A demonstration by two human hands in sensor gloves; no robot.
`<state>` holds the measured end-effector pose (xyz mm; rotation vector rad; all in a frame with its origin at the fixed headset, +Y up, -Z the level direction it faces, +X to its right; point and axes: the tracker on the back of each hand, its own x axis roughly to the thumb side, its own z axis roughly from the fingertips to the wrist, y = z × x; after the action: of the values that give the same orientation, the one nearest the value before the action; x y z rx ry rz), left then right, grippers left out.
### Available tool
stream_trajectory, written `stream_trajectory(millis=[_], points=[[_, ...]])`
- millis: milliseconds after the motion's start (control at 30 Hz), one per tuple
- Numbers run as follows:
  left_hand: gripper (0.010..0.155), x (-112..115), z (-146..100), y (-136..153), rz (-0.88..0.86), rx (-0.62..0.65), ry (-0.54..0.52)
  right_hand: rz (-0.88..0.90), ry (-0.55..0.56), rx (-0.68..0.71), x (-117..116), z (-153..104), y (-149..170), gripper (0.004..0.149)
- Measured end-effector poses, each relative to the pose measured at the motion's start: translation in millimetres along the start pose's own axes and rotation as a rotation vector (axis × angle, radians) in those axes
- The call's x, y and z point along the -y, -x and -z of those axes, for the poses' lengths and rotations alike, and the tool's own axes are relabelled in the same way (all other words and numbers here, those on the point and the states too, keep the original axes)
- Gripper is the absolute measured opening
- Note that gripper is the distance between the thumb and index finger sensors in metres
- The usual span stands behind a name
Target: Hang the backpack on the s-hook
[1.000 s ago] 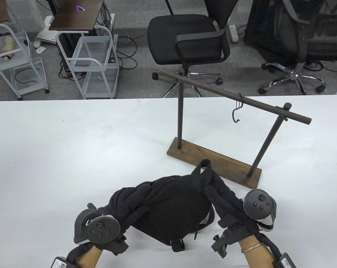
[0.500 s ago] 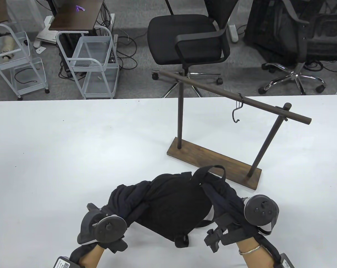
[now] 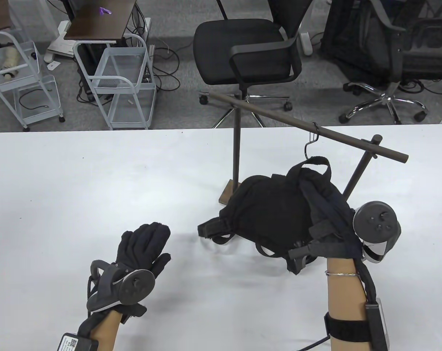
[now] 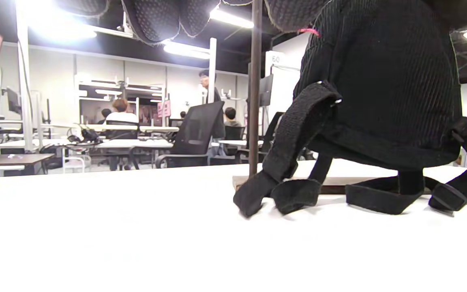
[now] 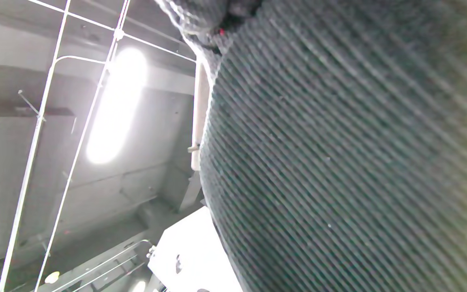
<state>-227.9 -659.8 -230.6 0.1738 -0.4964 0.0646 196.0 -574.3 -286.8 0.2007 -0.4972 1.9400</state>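
Hanging in the air just below the s-hook [image 3: 311, 144], the black backpack [image 3: 276, 208] is gripped at its shoulder-strap side by the right hand [image 3: 343, 228], with its top carry loop [image 3: 314, 164] held up just under the hook's lower curl and its loose strap ends trailing on the white table [image 3: 96, 182] in front of the wooden rack [image 3: 305, 128]. The loop is judged to need only a short lift up and over that curl, the bag's long axis running from the loop down and left of the hook. The left hand [image 3: 140, 248], well to the left of the hook and low over the table, is seen spread flat and holding nothing, so the right hand is the nearer one.
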Motion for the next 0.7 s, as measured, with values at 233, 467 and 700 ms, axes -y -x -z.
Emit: stream_trajectory(millis=[233, 467, 700], points=[[0.062, 4.0, 1.8, 1.5, 0.019, -0.009, 0.029, -0.027, -0.009, -0.060, 2.9, 19.8, 2.4, 0.039], [0.062, 5.1, 2.5, 0.1, 0.028, -0.007, 0.039, 0.054, -0.050, -0.163, -1.7, 18.4, 28.0, 0.042], [0.063, 4.0, 2.6, 1.8, 0.035, -0.024, 0.050, 0.011, -0.051, -0.219, -9.8, 10.7, 41.8, 0.041]])
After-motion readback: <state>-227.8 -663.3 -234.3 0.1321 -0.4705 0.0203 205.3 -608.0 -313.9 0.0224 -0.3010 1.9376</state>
